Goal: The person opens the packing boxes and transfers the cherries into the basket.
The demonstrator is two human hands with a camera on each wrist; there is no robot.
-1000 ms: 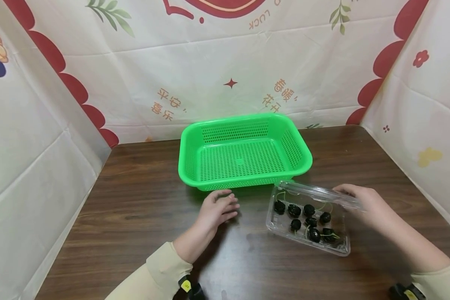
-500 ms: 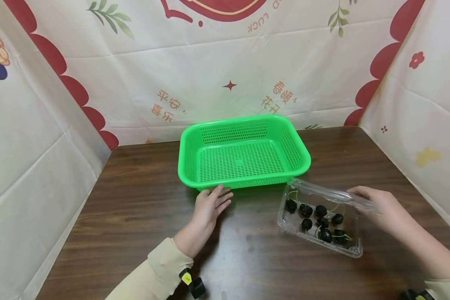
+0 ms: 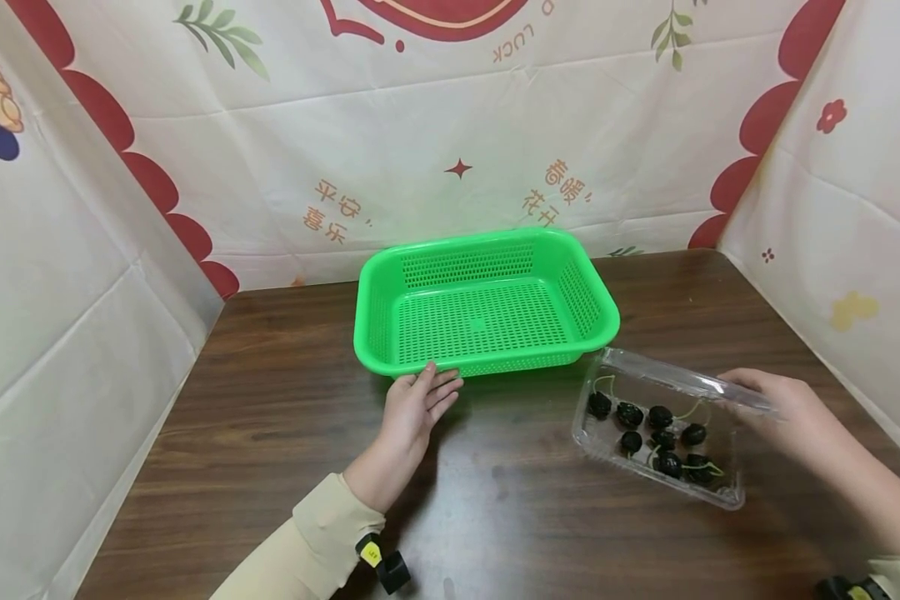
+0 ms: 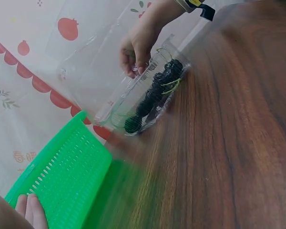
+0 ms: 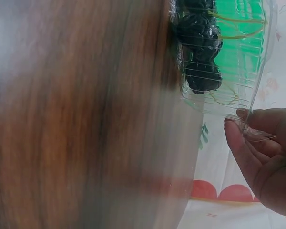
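A clear plastic clamshell box [image 3: 663,375] of dark cherries [image 3: 660,417] with green stems is at the right in the head view. My right hand [image 3: 783,404] pinches its upper edge between thumb and fingers, as the right wrist view shows on the box [image 5: 257,62]. A clear flap, apparently the lid, rises from the box in the left wrist view. Left of it stands a green plastic basket [image 3: 487,364] with slotted walls and a bare bottom. My left hand [image 3: 408,412] lies at its front rim, fingers straight, their tips [image 4: 35,210] against the outside.
Brown wooden tabletop [image 3: 270,467] spreads in front and to the left. A printed white cloth [image 3: 420,125] hangs behind the basket and along both sides. The box's far left corner sits near the basket's right front corner.
My right hand has moved right with the box of cherries, away from the basket's front. My left hand has shifted slightly up and left to the basket's rim. The basket has hardly moved.
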